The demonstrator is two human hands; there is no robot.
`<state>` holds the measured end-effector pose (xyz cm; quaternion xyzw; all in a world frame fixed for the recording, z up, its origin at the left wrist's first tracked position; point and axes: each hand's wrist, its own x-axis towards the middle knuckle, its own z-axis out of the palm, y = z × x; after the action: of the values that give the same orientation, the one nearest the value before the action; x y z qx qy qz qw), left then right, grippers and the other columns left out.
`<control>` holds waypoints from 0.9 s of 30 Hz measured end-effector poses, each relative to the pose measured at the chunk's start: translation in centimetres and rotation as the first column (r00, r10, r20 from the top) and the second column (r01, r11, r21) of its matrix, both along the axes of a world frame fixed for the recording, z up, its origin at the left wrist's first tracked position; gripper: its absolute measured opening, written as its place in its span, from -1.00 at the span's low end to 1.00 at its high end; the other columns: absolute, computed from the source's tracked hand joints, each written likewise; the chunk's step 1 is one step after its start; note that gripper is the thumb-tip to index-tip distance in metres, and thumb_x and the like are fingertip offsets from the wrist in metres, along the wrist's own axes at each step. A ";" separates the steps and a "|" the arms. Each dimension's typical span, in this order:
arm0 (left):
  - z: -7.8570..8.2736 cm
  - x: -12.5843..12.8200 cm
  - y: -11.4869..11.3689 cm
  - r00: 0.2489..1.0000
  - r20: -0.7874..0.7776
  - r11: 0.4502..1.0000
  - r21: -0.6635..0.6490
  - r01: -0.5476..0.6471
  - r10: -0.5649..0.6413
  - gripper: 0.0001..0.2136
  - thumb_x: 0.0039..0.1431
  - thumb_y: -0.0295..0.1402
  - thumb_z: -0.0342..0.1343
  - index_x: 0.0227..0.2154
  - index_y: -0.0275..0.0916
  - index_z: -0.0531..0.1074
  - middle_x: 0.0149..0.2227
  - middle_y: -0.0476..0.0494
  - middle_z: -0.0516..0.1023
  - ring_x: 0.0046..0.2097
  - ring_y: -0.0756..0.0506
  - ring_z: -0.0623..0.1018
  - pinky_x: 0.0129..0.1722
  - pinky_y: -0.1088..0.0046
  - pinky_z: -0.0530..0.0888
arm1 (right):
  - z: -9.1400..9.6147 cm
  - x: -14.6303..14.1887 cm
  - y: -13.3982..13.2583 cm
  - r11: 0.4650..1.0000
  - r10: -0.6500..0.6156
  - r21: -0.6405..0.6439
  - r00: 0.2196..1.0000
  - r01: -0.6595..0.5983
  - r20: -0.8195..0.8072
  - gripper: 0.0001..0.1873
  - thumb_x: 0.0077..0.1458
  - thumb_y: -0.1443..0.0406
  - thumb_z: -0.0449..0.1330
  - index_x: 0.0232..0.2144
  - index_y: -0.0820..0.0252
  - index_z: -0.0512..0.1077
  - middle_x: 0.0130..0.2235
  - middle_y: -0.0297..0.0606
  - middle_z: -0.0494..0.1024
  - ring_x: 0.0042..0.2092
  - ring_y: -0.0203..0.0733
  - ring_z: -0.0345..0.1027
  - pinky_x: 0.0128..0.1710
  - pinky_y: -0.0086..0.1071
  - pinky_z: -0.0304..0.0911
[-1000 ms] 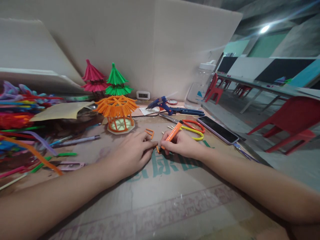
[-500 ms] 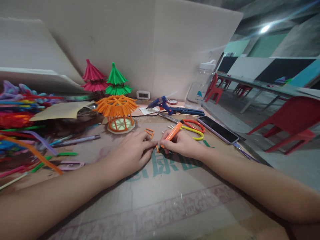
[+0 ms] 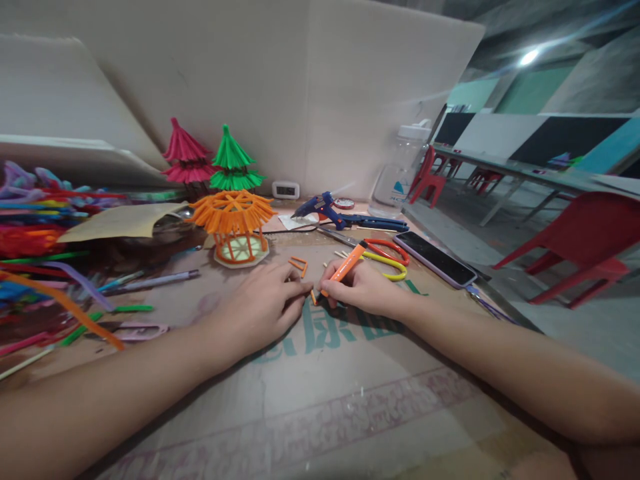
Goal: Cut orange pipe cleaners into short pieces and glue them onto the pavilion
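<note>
An orange marker (image 3: pixel 346 266) slants up out of my right hand (image 3: pixel 361 288), whose fingers are closed round it. Its dark tip points down at a short orange stick (image 3: pixel 313 297) on the cardboard. My left hand (image 3: pixel 273 298) lies to the left, with thumb and forefinger closed at the upper end of that stick and partly covering it. Just beyond my left fingers are more short orange stick pieces (image 3: pixel 299 262). Behind that hand stands a small orange pavilion-like model (image 3: pixel 233 227) with a spoked roof, posts and a pale octagonal base.
Scissors (image 3: pixel 385 256), a phone (image 3: pixel 436 259), a blue glue gun (image 3: pixel 320 208), pliers (image 3: pixel 377 221) and a water bottle (image 3: pixel 395 173) lie or stand beyond my right hand. Pink (image 3: pixel 187 157) and green (image 3: pixel 235 160) roofed models stand behind. Colourful pipe cleaners (image 3: pixel 43 220) crowd the left.
Both hands stay almost in place. The marker's tip and the short orange stick have shifted very slightly.
</note>
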<state>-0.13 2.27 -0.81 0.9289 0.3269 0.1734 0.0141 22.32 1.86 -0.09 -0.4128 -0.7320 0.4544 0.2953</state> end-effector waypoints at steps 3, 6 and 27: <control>0.1 0.0 0.0 1.000 -0.012 1.000 -0.005 -0.008 0.008 -0.72 0.33 -0.39 0.01 -0.06 -0.17 0.61 -0.21 -0.22 0.50 -0.13 -0.21 0.48 -0.14 0.19 0.43 | 0.0 0.0 -0.1 1.000 0.004 -0.008 1.000 -0.004 0.009 -0.87 0.17 0.27 0.19 -0.41 0.19 0.42 -0.49 -0.38 0.50 -0.44 -0.32 0.38 -0.42 -0.45 0.24; 0.2 0.1 -0.1 1.000 -0.024 1.000 -0.016 -0.012 0.012 -0.71 0.32 -0.40 0.01 -0.05 -0.18 0.61 -0.20 -0.22 0.51 -0.12 -0.21 0.48 -0.14 0.19 0.43 | -0.1 0.0 -0.1 1.000 -0.007 -0.008 1.000 0.007 0.007 -0.87 0.18 0.27 0.18 -0.39 0.19 0.42 -0.49 -0.38 0.50 -0.44 -0.32 0.37 -0.41 -0.45 0.24; 0.2 0.1 -0.1 1.000 -0.004 1.000 0.004 -0.001 0.001 -0.74 0.31 -0.42 0.04 -0.09 -0.16 0.62 -0.21 -0.20 0.51 -0.13 -0.21 0.48 -0.16 0.20 0.42 | -0.2 -0.1 0.0 1.000 -0.015 -0.015 0.999 0.015 -0.037 -0.87 0.17 0.25 0.20 -0.38 0.20 0.42 -0.49 -0.38 0.50 -0.46 -0.33 0.36 -0.45 -0.46 0.25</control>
<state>-0.02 2.18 -0.62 0.9292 0.3270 0.1720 0.0116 22.27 1.91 -0.33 -0.4119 -0.7200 0.4652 0.3092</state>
